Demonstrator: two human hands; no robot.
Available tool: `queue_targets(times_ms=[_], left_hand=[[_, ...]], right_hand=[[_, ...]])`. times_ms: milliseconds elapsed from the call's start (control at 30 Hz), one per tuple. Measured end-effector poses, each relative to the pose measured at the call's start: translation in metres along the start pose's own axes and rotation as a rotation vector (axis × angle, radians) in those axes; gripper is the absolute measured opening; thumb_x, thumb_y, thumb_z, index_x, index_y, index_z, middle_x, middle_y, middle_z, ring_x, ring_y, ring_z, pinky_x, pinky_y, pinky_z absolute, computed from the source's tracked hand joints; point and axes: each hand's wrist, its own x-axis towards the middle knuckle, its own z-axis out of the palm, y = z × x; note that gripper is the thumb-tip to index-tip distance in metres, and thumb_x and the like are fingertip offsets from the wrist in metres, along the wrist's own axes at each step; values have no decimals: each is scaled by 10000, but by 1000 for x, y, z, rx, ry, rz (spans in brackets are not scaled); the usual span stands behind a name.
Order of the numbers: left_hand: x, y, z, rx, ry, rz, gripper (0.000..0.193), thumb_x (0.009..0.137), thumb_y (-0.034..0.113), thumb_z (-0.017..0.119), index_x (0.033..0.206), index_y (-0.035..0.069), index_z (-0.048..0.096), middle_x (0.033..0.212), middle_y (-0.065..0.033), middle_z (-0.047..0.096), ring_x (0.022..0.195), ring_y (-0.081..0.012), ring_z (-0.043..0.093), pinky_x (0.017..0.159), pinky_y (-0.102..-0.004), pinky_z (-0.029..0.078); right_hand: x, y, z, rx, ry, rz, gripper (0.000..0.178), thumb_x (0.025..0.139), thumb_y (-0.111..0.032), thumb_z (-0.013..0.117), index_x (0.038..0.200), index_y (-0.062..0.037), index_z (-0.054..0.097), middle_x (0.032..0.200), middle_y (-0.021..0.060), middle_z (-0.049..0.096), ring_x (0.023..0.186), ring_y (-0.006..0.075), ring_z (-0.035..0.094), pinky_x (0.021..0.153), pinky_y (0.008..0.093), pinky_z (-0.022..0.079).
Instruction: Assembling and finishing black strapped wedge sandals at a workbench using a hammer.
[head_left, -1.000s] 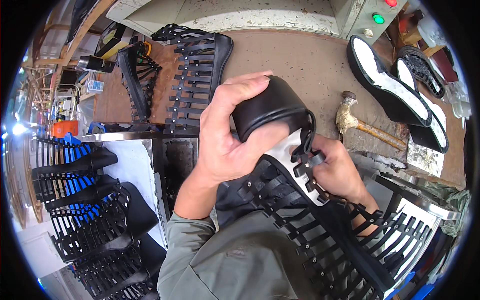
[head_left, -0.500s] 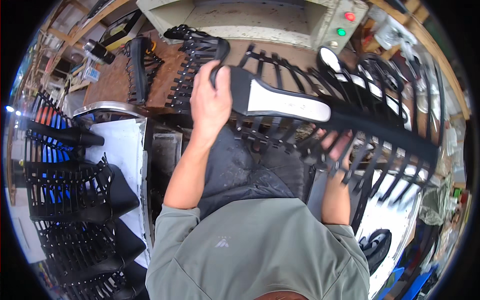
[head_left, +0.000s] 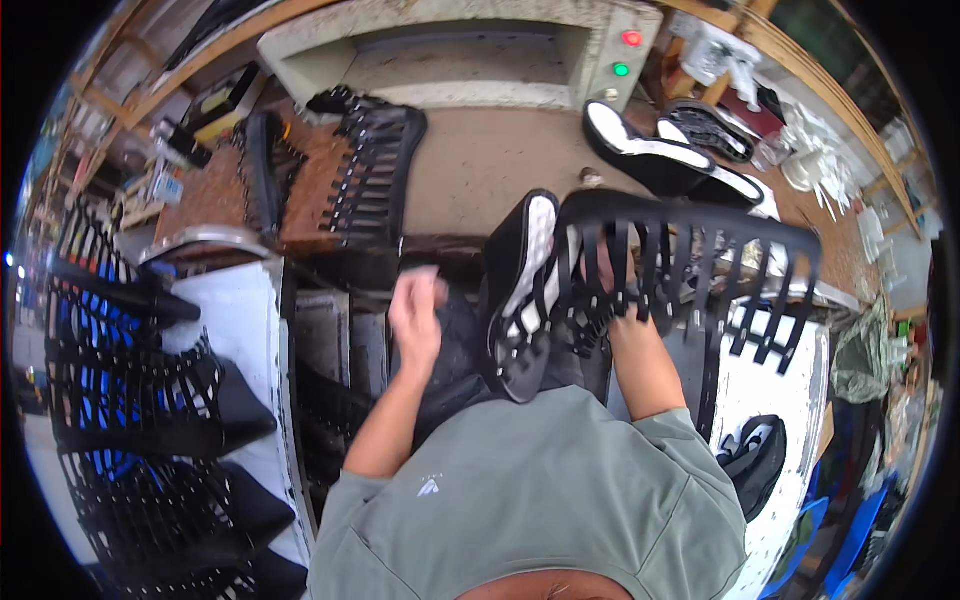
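Note:
A tall black strappy boot point(head_left: 690, 215) with a wedge sole is held up right of centre by my right hand point(head_left: 622, 268). That hand reaches in among the straps, which hide part of its fingers. The boot's foot part points down toward my lap, and its white insole point(head_left: 537, 235) faces up. Black straps with metal studs hang from the long shaft at the right. My left hand point(head_left: 414, 312) is apart from the boot, over my left thigh. Its fingers are blurred by motion, and I see nothing held in it.
Several black strappy boots point(head_left: 150, 400) lie on a white-topped stand at the left. Two more point(head_left: 375, 180) rest on the brown bench, below a grey machine housing point(head_left: 450, 65) with red and green buttons. Black wedge soles point(head_left: 660, 160) with white insoles sit at the back right.
My left hand has let go of the boot's sole and dropped toward my lap. The boot's foot part has swung from sideways to pointing down toward me.

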Motion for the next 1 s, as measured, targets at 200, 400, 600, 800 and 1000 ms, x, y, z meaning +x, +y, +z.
queue_targets(times_ms=[200,400,600,800,1000], left_hand=[[42,57,17,-9,-598,106,575,969,455,377,1101,-64,585,1069,-142,603,1024,-245,562,934,-347,406],[22,106,7,157,-647,317,673,884,538,403,1069,-82,591,1039,-206,593,959,-294,573,866,-374,430],[14,101,-1,218,-521,338,589,919,446,392,1089,-88,577,994,-228,629,968,-318,584,883,-414,445],[20,75,-21,132,-610,377,915,840,746,385,1230,-69,529,1146,-253,593,1101,-370,548,968,-444,407],[18,76,-29,138,-654,525,881,774,696,561,1224,-61,534,1106,-240,583,983,-342,576,880,-458,444]], right_hand=[[78,-34,-128,2097,-519,409,292,831,-209,654,962,53,649,895,131,662,815,200,643,746,306,497],[88,-42,-140,2164,-450,176,333,765,-223,743,967,28,658,845,112,677,718,246,660,654,313,499],[90,-60,-137,2020,-514,271,288,785,-84,751,1029,-2,623,905,101,667,802,174,671,701,268,514],[64,-85,-134,1759,-54,391,400,740,8,770,1073,20,548,1093,165,542,834,214,607,718,295,512],[75,-75,-136,1773,-40,406,284,760,0,748,1020,13,635,914,127,605,775,178,582,645,257,463]])
